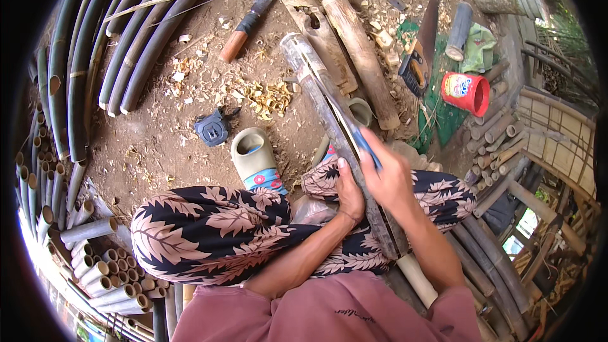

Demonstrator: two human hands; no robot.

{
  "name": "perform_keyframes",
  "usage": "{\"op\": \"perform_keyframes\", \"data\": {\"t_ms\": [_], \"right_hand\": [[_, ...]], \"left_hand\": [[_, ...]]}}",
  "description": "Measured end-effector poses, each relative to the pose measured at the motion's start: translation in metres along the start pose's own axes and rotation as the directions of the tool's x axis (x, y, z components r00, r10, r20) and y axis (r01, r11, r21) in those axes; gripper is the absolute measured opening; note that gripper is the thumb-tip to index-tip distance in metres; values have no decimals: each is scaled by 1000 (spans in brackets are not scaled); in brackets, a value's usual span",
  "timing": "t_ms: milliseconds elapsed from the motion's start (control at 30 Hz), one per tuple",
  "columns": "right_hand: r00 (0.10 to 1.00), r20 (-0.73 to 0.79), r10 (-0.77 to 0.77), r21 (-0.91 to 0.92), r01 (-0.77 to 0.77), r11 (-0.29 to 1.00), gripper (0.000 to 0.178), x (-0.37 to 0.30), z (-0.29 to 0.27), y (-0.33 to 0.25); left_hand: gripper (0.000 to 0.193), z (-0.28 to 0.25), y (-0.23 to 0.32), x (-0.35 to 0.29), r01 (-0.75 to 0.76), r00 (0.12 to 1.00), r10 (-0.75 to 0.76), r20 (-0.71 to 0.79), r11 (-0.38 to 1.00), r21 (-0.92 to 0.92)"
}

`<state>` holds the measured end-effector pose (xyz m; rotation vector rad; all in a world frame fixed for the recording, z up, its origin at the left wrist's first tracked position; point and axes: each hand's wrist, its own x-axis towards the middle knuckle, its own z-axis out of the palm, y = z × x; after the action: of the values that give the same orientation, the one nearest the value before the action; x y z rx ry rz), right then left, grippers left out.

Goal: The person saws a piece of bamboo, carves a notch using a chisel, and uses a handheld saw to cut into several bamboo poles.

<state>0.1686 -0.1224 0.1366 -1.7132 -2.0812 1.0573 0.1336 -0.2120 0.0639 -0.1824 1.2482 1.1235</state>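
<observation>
A long grey bamboo pole (322,104) lies slantwise across my lap, its far end over the ground. A narrow lengthwise slot runs along it. My left hand (350,193) is closed against the pole's left side, thumb up along it. Over the slot, my right hand (387,174) grips a slim blue tool (366,147); its exact kind is hidden by the fingers. Beneath my right forearm a pale stick-like length (418,282) shows at the pole's near end.
Beyond the pole lie two thick bamboo pieces (361,57), a large knife (256,16) and a handsaw (421,50). A blue-black tape measure (212,128) and shavings (269,98) are on the dirt. A red tub (465,93) is to the right; bamboo poles (152,44) lie left.
</observation>
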Motion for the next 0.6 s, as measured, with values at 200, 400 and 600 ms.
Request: {"op": "perform_keyframes", "data": {"t_ms": [200, 400, 600], "right_hand": [[999, 25, -45, -29, 45, 999, 37, -16, -5, -6], [990, -134, -47, -48, 41, 998, 37, 5, 27, 8], [995, -97, 4, -66, -10, 998, 37, 7, 14, -9]], "left_hand": [[77, 3, -1, 5, -66, 997, 65, -32, 996, -55], [76, -2, -17, 4, -7, 999, 5, -43, 999, -48], [79, -12, -33, 32, -14, 998, 24, 65, 988, -154]]}}
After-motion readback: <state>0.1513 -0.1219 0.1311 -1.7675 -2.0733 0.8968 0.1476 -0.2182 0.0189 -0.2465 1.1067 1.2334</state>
